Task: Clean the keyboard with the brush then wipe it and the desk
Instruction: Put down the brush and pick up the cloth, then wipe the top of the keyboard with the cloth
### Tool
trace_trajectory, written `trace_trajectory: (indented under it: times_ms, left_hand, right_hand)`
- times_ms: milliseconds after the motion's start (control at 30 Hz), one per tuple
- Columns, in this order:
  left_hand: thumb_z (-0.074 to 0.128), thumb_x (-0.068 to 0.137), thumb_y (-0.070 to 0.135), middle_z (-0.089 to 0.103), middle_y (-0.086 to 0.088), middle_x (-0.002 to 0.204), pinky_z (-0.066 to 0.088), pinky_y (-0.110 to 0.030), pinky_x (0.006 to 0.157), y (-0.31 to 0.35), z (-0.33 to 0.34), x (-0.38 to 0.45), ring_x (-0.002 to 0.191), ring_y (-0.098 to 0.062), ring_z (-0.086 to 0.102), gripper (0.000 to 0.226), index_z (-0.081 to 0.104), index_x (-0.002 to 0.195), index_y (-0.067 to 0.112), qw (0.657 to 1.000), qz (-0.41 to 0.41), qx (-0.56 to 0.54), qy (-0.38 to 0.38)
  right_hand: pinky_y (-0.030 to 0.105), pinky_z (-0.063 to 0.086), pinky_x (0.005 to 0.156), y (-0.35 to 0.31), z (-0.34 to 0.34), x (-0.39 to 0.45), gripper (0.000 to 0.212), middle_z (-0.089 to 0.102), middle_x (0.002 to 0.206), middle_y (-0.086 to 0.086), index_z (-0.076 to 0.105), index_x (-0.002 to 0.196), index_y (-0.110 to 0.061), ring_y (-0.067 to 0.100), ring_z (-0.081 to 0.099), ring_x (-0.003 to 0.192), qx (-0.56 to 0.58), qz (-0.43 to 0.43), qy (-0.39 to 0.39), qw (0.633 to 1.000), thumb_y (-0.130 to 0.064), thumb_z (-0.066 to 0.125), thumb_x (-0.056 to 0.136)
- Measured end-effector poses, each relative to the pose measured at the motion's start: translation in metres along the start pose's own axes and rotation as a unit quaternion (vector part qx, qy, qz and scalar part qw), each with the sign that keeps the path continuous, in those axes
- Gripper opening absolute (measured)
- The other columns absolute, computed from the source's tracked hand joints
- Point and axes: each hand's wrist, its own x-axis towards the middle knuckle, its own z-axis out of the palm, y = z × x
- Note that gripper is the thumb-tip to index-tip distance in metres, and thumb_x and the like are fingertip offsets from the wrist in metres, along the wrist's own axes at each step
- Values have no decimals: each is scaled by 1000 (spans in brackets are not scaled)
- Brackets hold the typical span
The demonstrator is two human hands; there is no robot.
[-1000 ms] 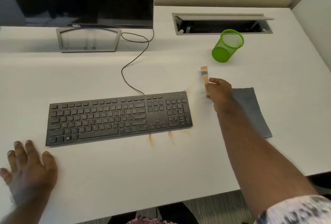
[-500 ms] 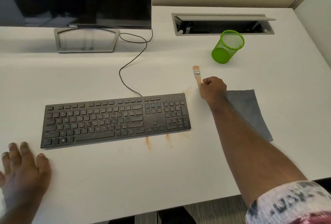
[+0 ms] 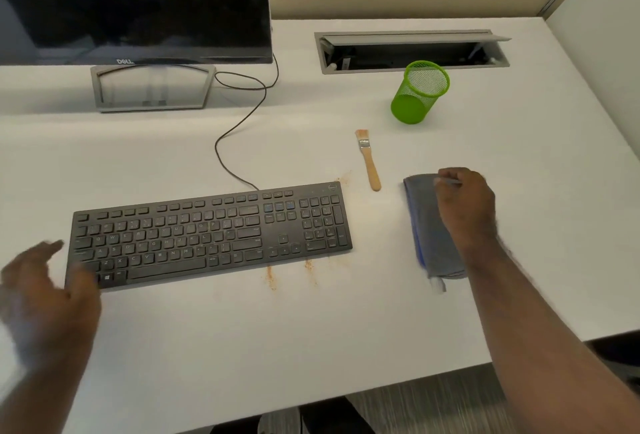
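Note:
A black keyboard [image 3: 207, 236] lies on the white desk [image 3: 242, 347]. Orange-brown crumbs [image 3: 272, 277] are smeared along its front edge and by its far right corner. The small wooden brush [image 3: 369, 159] lies loose on the desk just right of the keyboard, bristles pointing away. Further right, my right hand [image 3: 464, 205] grips the far edge of the grey cloth [image 3: 429, 236], which is bunched into a narrow fold. My left hand [image 3: 45, 288] is blurred, fingers spread, over the keyboard's near left corner.
A green mesh cup [image 3: 419, 92] stands behind the brush. An open cable hatch [image 3: 412, 50] is set into the desk at the back. The monitor [image 3: 138, 0] on its stand [image 3: 152, 87] is at back left, and the keyboard cable [image 3: 242, 121] loops toward it.
My right hand let go of the brush, which now lies on the desk, and moved right onto the cloth, folding it. My left hand rose toward the keyboard's left corner.

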Motion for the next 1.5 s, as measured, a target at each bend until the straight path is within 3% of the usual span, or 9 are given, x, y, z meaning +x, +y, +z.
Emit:
trace_trajectory:
  times_ms: [133, 233, 400, 533, 767, 1000, 1267, 1367, 1500]
  left_hand:
    - [51, 93, 23, 55, -12, 138, 38, -40, 112, 116, 39, -36, 132, -29, 47, 36, 64, 125, 11, 992, 114, -11, -59]
    - [54, 93, 22, 56, -4, 139, 32, -15, 99, 178, 75, -71, 130, -20, 48, 31, 68, 120, 13, 971, 169, -50, -159]
    - [54, 95, 23, 57, 1, 134, 28, -2, 100, 248, 133, -123, 119, 0, 46, 34, 67, 126, 16, 905, 242, -98, -336]
    - [57, 99, 20, 57, 2, 140, 47, -36, 106, 286, 177, -155, 123, -12, 56, 40, 59, 139, 20, 869, 211, -101, -436]
    - [59, 99, 29, 36, -8, 161, 42, -35, 108, 324, 216, -184, 137, -28, 48, 80, 12, 163, 26, 805, 93, -34, -585]
    - [57, 101, 16, 55, 2, 144, 40, -14, 82, 335, 210, -184, 107, -7, 48, 54, 41, 152, 24, 789, 39, -123, -601]
    - [71, 95, 37, 43, -2, 158, 41, -44, 116, 321, 208, -172, 139, -21, 48, 81, 26, 161, 23, 773, -90, -176, -603]
    - [74, 89, 52, 50, -4, 153, 37, -45, 118, 316, 196, -165, 138, -24, 49, 88, 31, 159, 20, 732, -198, -250, -602]
    - [72, 83, 54, 71, -9, 126, 46, -51, 110, 306, 165, -150, 124, -29, 63, 58, 66, 127, 17, 648, -276, -343, -621]
  right_hand:
    - [38, 47, 91, 34, -23, -3, 26, 62, 120, 9, 66, 115, -19, 30, 59, 110, -50, 7, 4, 999, -30, 59, 92]
    - [45, 48, 93, 52, -36, -5, 30, 58, 127, 9, 63, 120, -23, 32, 56, 115, -79, 26, -8, 996, -33, 59, 92]
    - [50, 43, 102, 75, -44, -4, 46, 50, 138, 9, 54, 134, -23, 34, 48, 127, -99, 92, -60, 989, -39, 61, 91]
    - [50, 44, 102, 85, -43, 0, 57, 54, 137, 9, 49, 139, -19, 34, 51, 125, -96, 114, -99, 984, -45, 60, 89]
    - [42, 48, 88, 88, -37, 10, 56, 61, 122, 13, 61, 123, -12, 36, 57, 112, -107, 131, -140, 976, -50, 58, 82]
    - [35, 51, 71, 74, -48, 9, 11, 71, 98, 8, 69, 92, -10, 26, 64, 82, 32, 158, -168, 972, -19, 65, 88]
    - [37, 54, 83, 31, -84, -11, 16, 73, 103, 2, 66, 107, -14, 22, 67, 97, 334, 202, -253, 885, -13, 57, 94]
    - [30, 58, 81, 5, -94, -27, 25, 73, 107, 0, 65, 116, -13, 15, 68, 96, 407, 187, -288, 847, -10, 51, 96]
    - [31, 58, 85, -24, -94, -48, 33, 70, 117, 0, 63, 124, -12, 15, 67, 105, 490, 188, -318, 789, -12, 46, 95]
